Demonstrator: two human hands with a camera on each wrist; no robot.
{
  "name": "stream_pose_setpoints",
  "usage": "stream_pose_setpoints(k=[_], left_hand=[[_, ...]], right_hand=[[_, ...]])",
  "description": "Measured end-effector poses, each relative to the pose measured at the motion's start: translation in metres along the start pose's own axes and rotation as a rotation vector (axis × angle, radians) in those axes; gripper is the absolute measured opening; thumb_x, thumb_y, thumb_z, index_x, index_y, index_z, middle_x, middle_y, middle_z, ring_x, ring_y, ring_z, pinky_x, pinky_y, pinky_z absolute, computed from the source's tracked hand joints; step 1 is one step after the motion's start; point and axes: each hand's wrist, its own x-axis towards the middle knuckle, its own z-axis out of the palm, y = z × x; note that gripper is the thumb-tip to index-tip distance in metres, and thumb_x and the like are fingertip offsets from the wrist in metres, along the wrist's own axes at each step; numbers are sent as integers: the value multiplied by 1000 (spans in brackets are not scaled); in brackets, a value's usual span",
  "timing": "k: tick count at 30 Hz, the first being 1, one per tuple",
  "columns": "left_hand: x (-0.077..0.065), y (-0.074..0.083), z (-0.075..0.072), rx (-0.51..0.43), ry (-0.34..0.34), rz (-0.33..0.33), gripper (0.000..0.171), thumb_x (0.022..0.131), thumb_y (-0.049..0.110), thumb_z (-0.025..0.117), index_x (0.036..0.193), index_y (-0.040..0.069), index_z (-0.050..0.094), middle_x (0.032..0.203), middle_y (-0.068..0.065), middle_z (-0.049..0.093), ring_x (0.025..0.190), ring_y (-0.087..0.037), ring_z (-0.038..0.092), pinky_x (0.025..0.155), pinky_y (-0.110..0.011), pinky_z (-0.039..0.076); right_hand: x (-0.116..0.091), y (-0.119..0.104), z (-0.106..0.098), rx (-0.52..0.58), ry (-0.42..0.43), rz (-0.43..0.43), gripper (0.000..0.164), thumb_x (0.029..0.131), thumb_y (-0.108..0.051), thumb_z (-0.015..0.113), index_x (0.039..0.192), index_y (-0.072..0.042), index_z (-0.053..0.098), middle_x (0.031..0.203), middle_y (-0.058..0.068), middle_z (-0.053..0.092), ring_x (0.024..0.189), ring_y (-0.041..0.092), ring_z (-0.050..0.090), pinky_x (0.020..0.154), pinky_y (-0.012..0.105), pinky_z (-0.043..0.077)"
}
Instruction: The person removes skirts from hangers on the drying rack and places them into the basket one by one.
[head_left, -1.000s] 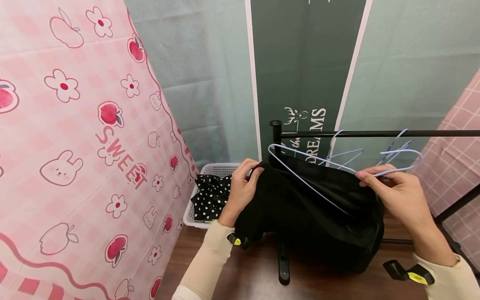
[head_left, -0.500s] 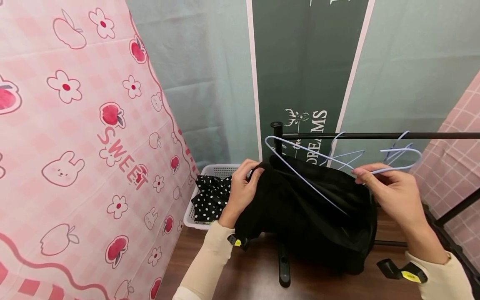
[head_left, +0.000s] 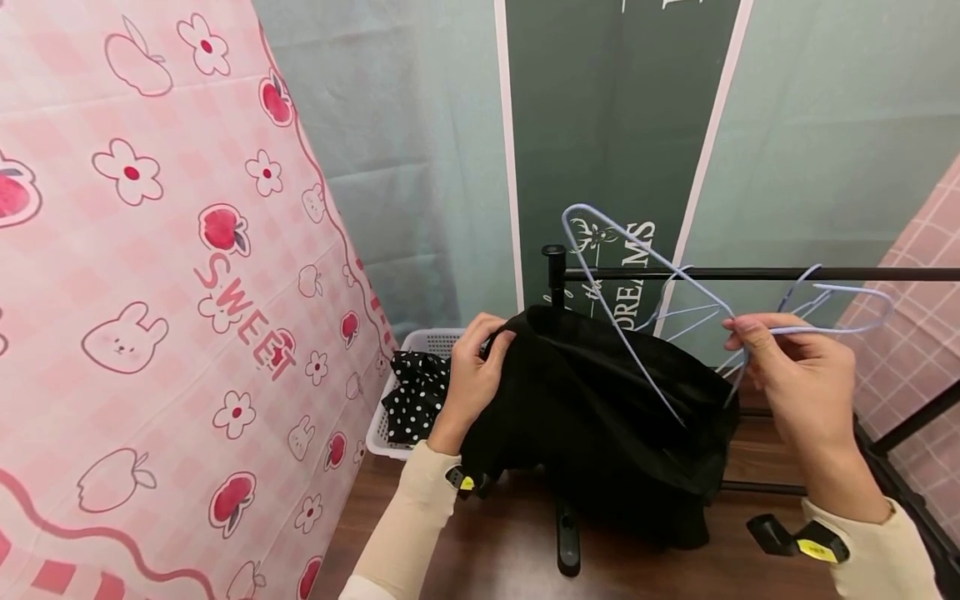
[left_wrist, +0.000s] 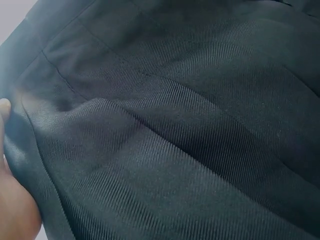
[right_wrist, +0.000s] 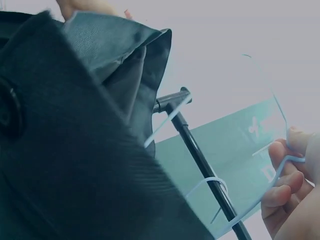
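A black garment [head_left: 592, 400] of finely ribbed cloth hangs from my left hand [head_left: 474, 371], which pinches its top edge between thumb and fingers. In the right wrist view a dark round button [right_wrist: 9, 107] shows on the cloth. My right hand [head_left: 806, 375] pinches a light blue hanger [head_left: 840, 331] near the base of its hook. One shoulder of the hanger rises above the garment's opening; its lower part goes down inside the black cloth, where it is hidden. The left wrist view shows mostly ribbed fabric [left_wrist: 150, 125], with part of a hand at its left edge.
Behind the garment runs a black clothes rail [head_left: 757, 273] with a few blue hangers [head_left: 690, 317] on it. At the left a white basket [head_left: 382, 437] holds black polka-dot cloth [head_left: 420, 396]. The rail's foot [head_left: 568, 542] stands on the brown floor. A pink curtain [head_left: 172, 292] closes off the left side.
The hanger's free shoulder has swung up, well above the garment, and its hook has shifted right with my right hand. The left hand has drifted slightly left, still gripping the cloth.
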Motion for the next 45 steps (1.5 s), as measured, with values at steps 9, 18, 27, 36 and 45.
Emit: stream_pose_setpoints(k=[9,18,27,36,45], left_hand=[[2,0,-11,9,15,-2,7,101,1,69,104,-1,75,100,-14,70,94,-26,67,89,-28,52],[4,4,-17,42,37,-1,7,99,-11,65,102,-9,71,98,-23,67,92,-34,63,89,-24,48],[6,4,-29,58,63,20,10,98,-13,64,101,-6,71,98,-21,67,92,-32,63,88,-24,49],[8,-2,-40,46,60,62,13,102,-9,61,105,-1,72,102,-17,67,94,-29,63,89,-26,50],[16,2,-47,72,61,83,10,102,-8,62,105,-3,70,103,-19,65,97,-31,63,91,-27,50]], right_hand=[[5,-1,3,345,52,-63,10,96,13,69,95,23,70,80,14,76,47,17,40,45,20,36],[3,-2,3,346,20,-159,19,98,14,65,101,32,62,81,14,77,47,17,41,46,20,42],[3,2,6,495,-5,-232,19,100,19,57,105,36,57,84,21,76,48,18,41,47,22,43],[6,-1,10,650,4,-249,22,103,16,52,111,35,57,93,28,76,48,20,54,50,26,55],[7,-7,8,773,39,-257,22,104,16,48,113,35,55,95,32,75,47,23,56,48,29,54]])
